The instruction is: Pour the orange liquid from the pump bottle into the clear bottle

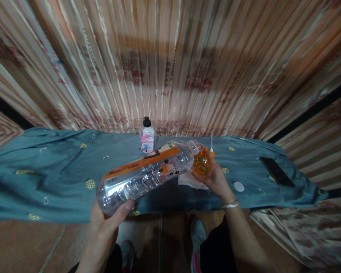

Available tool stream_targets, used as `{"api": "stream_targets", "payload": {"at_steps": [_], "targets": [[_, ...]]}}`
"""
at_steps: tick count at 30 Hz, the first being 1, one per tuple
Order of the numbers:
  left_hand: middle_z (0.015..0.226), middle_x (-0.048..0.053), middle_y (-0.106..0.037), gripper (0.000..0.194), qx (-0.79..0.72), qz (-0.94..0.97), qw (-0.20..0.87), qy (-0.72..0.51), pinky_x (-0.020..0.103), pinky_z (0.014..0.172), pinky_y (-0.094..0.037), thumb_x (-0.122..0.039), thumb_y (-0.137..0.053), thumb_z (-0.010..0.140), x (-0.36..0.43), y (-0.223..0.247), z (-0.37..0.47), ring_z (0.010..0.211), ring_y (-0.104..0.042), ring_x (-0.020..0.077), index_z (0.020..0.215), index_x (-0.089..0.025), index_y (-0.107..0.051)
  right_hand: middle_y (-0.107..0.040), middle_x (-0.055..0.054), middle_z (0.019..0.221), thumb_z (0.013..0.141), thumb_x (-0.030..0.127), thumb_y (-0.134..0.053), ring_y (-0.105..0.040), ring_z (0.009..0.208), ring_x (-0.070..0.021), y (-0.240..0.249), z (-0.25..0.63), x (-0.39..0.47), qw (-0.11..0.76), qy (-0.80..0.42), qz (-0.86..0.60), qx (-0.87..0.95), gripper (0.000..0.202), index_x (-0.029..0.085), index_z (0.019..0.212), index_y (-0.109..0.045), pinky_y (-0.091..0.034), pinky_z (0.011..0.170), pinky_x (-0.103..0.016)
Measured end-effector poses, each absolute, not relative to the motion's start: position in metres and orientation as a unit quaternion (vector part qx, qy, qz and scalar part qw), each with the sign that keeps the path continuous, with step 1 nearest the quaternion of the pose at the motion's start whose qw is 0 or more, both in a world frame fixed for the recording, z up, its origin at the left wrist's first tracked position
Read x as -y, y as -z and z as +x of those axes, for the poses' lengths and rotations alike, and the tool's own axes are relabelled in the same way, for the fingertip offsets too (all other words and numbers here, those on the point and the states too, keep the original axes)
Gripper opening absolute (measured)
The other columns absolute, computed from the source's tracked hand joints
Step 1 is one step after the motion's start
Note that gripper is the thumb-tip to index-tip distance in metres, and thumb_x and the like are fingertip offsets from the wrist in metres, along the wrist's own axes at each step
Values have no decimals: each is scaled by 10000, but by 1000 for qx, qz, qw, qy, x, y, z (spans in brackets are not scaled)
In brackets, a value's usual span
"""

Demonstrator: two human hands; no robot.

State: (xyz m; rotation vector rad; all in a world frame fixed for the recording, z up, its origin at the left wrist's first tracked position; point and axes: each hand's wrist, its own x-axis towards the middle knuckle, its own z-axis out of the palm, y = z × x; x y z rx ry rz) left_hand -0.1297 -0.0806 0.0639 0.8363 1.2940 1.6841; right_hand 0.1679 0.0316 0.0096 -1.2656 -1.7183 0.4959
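A large clear plastic bottle (147,174) with an orange and silver label lies tilted across the middle, its mouth up at the right. My left hand (108,220) is wrapped round its base end, thumb on the near side. In my right hand (216,176) is a small amber bottle (201,163), its neck right by the big bottle's mouth; whether the two touch I cannot tell. Behind that hand a thin white tube (211,141) stands up from something orange. A pale cloth or tissue (191,181) lies beneath both bottles, partly hidden.
A black-capped bottle with a pink label (147,138) stands at the back of the table covered in teal cloth (65,163). To the right lie a round white lid (238,186) and a dark phone (277,172). Striped curtains (165,68) hang behind.
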Motion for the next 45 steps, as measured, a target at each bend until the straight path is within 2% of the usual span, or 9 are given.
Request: {"api": "stream_targets", "payload": {"at_steps": [3, 8, 20, 26, 30, 37, 45], "targets": [[982, 25, -707, 705, -521, 334, 412, -668, 330, 825, -528, -415, -959, 633, 81, -62, -130, 1050, -677, 286, 1252, -206, -693, -653, -154, 1457, 742, 300, -860, -639, 1356, -351, -9, 168, -32, 455, -199, -520, 696, 900, 222, 1538, -448, -490, 1186, -574], [991, 16, -694, 730, -538, 329, 401, -664, 376, 938, -509, -453, -964, 613, 81, -60, -128, 1064, -670, 290, 1242, -212, -684, -659, -147, 1452, 747, 299, -854, -656, 1334, -338, -10, 167, -31, 458, -200, -515, 696, 881, 219, 1528, -455, -514, 1168, -548], [994, 20, -687, 659, -530, 351, 405, -657, 331, 829, -555, -421, -958, 637, 79, -64, -131, 996, -685, 262, 1197, -227, -669, -659, -148, 1454, 728, 330, -867, -669, 1309, -345, -9, 168, -32, 448, -182, -533, 695, 909, 211, 1528, -454, -525, 1152, -548], [1026, 75, -735, 806, -542, 350, 388, -658, 404, 830, -594, -429, -965, 582, 78, -58, -133, 1013, -716, 324, 1281, -206, -632, -675, -156, 1415, 742, 338, -854, -679, 1289, -347, -10, 168, -31, 447, -184, -535, 693, 890, 201, 1523, -447, -538, 1135, -549], [1097, 100, -746, 820, -545, 346, 387, -658, 413, 824, -600, -411, -970, 557, 78, -55, -135, 1023, -721, 334, 1274, -201, -634, -666, -155, 1422, 737, 331, -852, -681, 1280, -345, -12, 167, -31, 444, -195, -533, 693, 891, 198, 1516, -439, -532, 1143, -548], [1097, 92, -742, 892, -551, 343, 385, -656, 412, 826, -586, -412, -976, 537, 78, -55, -136, 1006, -710, 321, 1324, -200, -614, -667, -138, 1415, 753, 326, -832, -680, 1281, -323, -14, 165, -30, 455, -192, -513, 702, 834, 204, 1487, -457, -541, 1140, -505], [1133, 68, -719, 845, -546, 341, 390, -658, 378, 845, -560, -396, -971, 565, 79, -60, -132, 1044, -688, 302, 1307, -214, -610, -660, -154, 1426, 733, 327, -857, -672, 1297, -338, -9, 169, -32, 453, -186, -523, 697, 894, 198, 1511, -437, -526, 1150, -532]]}}
